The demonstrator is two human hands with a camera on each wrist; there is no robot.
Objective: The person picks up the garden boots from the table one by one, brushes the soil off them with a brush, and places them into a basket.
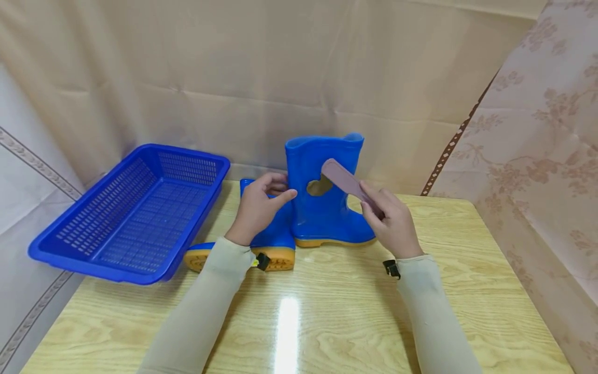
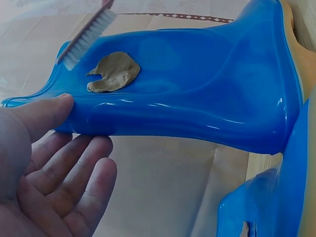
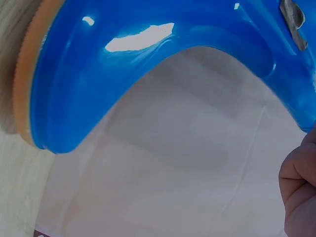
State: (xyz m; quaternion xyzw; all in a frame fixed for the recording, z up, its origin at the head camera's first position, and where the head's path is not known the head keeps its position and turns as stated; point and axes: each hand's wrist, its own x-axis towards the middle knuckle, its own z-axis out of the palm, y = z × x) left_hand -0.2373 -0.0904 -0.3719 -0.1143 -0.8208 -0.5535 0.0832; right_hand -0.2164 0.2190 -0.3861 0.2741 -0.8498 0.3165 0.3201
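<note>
A blue rain boot (image 1: 303,213) with a yellow sole stands upright on the table, a brown mud-like patch (image 2: 116,72) on its shaft. My right hand (image 1: 390,221) grips a brush with a mauve back (image 1: 343,179); its white bristles (image 2: 89,39) are at the shaft near the boot's top, beside the patch. My left hand (image 1: 259,205) is at the back edge of the shaft, loosely curved, thumb and fingertips against or very near it. Behind that forearm a second blue boot (image 1: 275,231) lies on its side, sole toward me. The right wrist view shows only part of the right hand (image 3: 301,187).
To the left, a blue plastic basket (image 1: 184,267) with slotted walls sits on the wooden table (image 1: 341,311). A beige cloth (image 1: 233,62) hangs behind the boots, and a floral cloth (image 1: 556,156) borders the right side.
</note>
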